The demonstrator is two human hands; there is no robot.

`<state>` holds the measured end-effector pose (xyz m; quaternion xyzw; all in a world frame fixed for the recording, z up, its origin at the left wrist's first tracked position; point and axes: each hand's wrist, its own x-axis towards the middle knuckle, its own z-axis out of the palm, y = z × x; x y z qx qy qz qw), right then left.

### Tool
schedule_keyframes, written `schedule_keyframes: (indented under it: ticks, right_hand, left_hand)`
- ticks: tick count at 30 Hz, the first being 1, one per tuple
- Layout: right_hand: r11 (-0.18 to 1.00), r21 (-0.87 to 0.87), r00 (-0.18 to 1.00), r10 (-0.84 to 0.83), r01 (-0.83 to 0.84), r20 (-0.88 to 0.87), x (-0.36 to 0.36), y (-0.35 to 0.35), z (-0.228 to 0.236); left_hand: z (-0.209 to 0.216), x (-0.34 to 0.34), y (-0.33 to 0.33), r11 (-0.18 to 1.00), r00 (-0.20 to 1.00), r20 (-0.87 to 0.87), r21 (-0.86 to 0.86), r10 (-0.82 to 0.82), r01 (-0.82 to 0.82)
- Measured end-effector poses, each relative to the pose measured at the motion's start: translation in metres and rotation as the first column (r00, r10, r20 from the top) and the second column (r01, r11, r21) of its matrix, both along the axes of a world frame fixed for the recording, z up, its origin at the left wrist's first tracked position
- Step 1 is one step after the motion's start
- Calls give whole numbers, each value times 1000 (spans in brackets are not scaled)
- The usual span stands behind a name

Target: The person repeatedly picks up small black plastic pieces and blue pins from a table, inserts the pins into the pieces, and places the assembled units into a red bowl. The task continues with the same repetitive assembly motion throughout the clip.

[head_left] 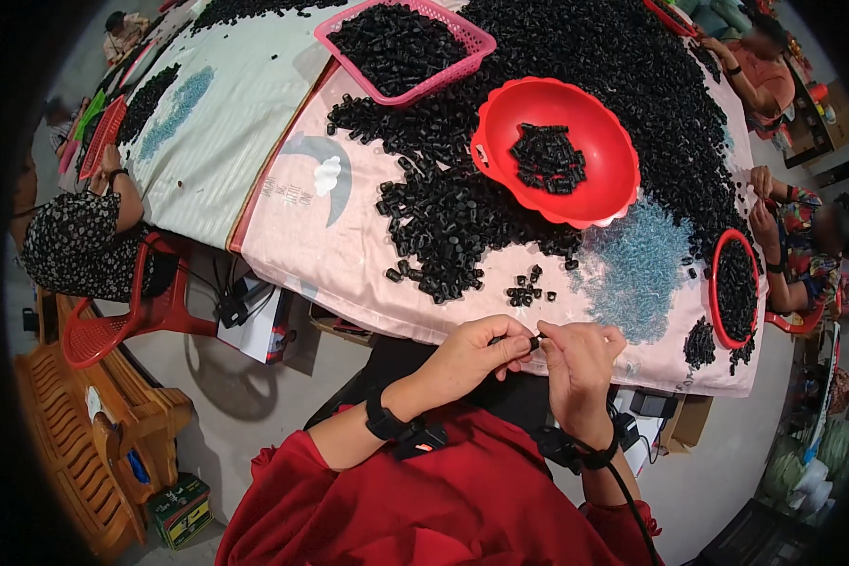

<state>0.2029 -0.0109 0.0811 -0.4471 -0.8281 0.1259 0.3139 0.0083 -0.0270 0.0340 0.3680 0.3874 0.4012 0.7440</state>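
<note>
My left hand (481, 357) and my right hand (580, 363) meet over the table's front edge, both with fingers pinched. Between their fingertips sits a small black plastic piece (536, 341), partly covered by the fingers. Whether the right fingertips hold a separate tiny part as well, I cannot tell. Just beyond the hands lies a little group of loose black pieces (528, 288). A larger heap of black pieces (434, 231) spreads behind it. To the right is a patch of small clear bluish parts (637, 278).
A red scalloped bowl (599, 184) holds several black pieces. Behind it stands a pink basket (486, 42) full of them. A red oval basket (717, 302) sits at the right edge. People work at both sides; a red chair (99, 340) and wooden bench (75, 415) stand left.
</note>
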Motion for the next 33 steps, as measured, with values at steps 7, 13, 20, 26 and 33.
schedule_keyframes:
  ticks: [7,13,20,26,33]
  right_hand:
    - [993,-113,998,27,-32,-52,2,1,-1]
    - [977,-212,999,-4,-8,-54,4,-1,2]
    - [996,-69,981,66,-55,181,-4,-2,24]
    - [997,32,959,54,-65,278,-3,-3,16]
    - [988,65,968,121,-138,220,0,-10,0]
  left_hand:
    - [2,-1,-2,999,1000,0,-30,-15,15]
    - [13,-6,-1,998,993,-112,-50,-38,33]
    - [11,-7,-1,990,996,-87,-139,-14,2]
    - [5,-4,-1,980,1000,25,-199,-13,18]
    - [-4,-7,2,944,987,135,-303,-91,128]
